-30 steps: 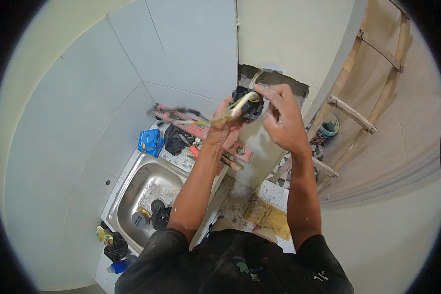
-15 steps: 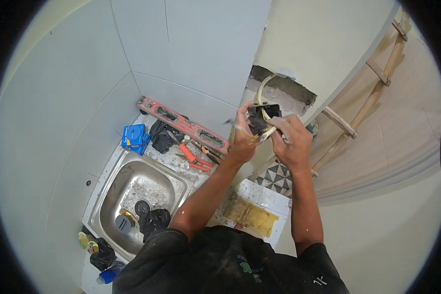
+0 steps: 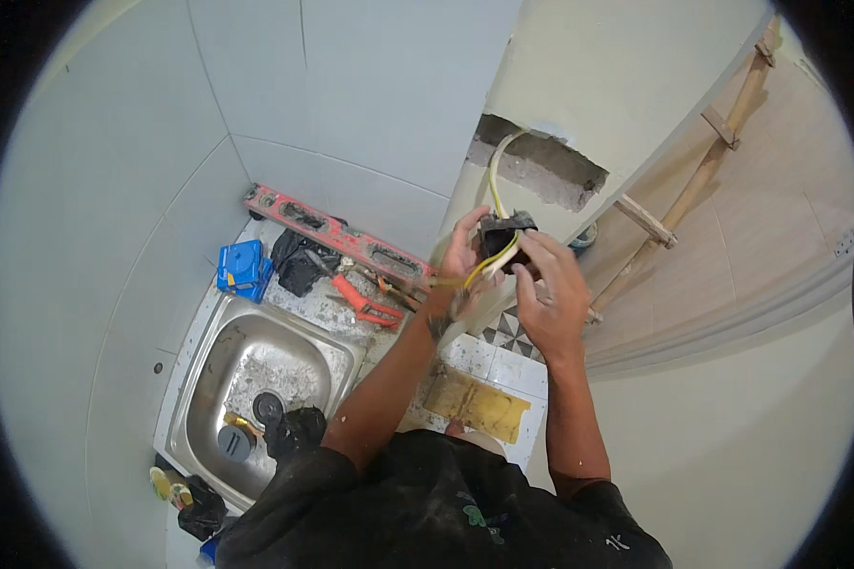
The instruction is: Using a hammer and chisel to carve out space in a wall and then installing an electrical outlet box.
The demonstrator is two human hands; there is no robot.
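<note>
A small black electrical box (image 3: 496,226) sits in my left hand (image 3: 459,254), whose fingers wrap its left side and back. A pale cable (image 3: 494,175) comes out of the rectangular wall recess (image 3: 565,171) and runs down through the box. Its yellow and white wires (image 3: 487,269) stick out toward me. On the box's right side is my right hand (image 3: 558,299), fingers stretched and thumb apart, the fingertips at the box edge and wires. By my left wrist there is a dark blur that I cannot make out.
On the counter lie a red spirit level (image 3: 342,232), red-handled pliers (image 3: 362,305), a black plastic bag (image 3: 301,270) and a blue box (image 3: 244,267). A dirty steel sink (image 3: 337,346) is at the left. A wooden ladder (image 3: 707,171) leans at the right.
My right hand's pinch on the wires has loosened and its thumb has come away. The box has shifted slightly down and tilted, and more of the yellow and white wires shows.
</note>
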